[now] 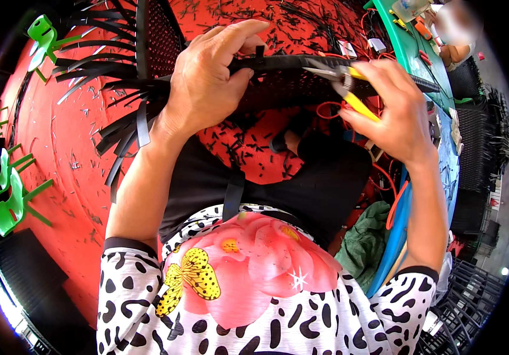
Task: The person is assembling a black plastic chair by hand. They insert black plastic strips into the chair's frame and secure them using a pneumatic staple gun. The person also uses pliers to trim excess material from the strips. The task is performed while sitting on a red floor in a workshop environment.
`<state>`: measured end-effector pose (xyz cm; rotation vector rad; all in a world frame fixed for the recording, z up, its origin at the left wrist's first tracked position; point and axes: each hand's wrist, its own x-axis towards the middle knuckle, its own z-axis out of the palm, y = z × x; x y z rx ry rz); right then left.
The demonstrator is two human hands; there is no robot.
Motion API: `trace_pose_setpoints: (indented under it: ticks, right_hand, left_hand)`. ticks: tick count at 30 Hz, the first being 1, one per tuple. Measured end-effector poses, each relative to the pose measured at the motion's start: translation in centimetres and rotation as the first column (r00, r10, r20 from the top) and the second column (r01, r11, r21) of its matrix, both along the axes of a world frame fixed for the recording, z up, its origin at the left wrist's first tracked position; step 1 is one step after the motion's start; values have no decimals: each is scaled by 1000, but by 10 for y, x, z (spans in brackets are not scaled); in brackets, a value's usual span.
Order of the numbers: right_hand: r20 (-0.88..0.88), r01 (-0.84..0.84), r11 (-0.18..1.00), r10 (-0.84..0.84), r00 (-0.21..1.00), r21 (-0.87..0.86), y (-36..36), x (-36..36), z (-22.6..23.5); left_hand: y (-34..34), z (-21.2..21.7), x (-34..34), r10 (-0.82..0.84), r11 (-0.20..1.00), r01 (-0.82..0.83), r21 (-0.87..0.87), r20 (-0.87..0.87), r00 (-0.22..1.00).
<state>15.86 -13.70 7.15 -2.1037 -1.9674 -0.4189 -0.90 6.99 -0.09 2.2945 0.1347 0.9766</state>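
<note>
A black woven basket-like piece (pixel 290 92) stands over my lap, with a dark mesh wall and a long rim running to the right. Many loose flat black strips (pixel 98 66) fan out from its left side. My left hand (pixel 207 83) is closed on the rim, thumb and fingers around a short upright strip end. Yellow-handled snips (pixel 358 105) are in my right hand (pixel 399 112), their pointed blades apart and lying by the rim, pointing left. Part of the woven piece is hidden behind my left hand and wrist.
Black strip scraps litter the red floor (pixel 89 195). Small green chairs (pixel 11 204) stand at the left. To the right are a green-edged table (pixel 393 35) with tools, an orange cable (pixel 395 207), a green cloth (pixel 364 242) and stacked black woven pieces (pixel 473 148). Another person's arm is at upper right.
</note>
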Motion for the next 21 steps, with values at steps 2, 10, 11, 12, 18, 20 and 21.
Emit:
trace_pose_setpoints:
  ticks: [2,10,11,12,18,20,21]
  right_hand:
    - [37,-39,999,40,998,-31,21,-1,-3]
    - [65,-82,989,90,994,-121,50,-1,-11]
    - [112,-101,988,115,987,-120,53,0,-11]
    - [113,-108,987,121,986,-118,54,2,-12]
    - [-57,-91,996,92,994,25,24,11,-25]
    - [-195,162,985,-148,970,55,-23,20,-25]
    - [-256,312,949,-290,922,49,-54,32,-27]
  left_hand:
    - [-3,1,1,0,999,-1,36,22,1000]
    - [-4,-3,3,6,998,-8,60,47,999]
    - [-3,-3,3,-6,998,3,56,47,999]
    - [-3,-3,3,-17,999,15,51,47,999]
    - [-2,-1,-1,-123,976,136,-172,85,989]
    - [5,1,-2,-143,958,177,-227,158,977]
    - [12,-11,2,-174,935,234,-267,229,958]
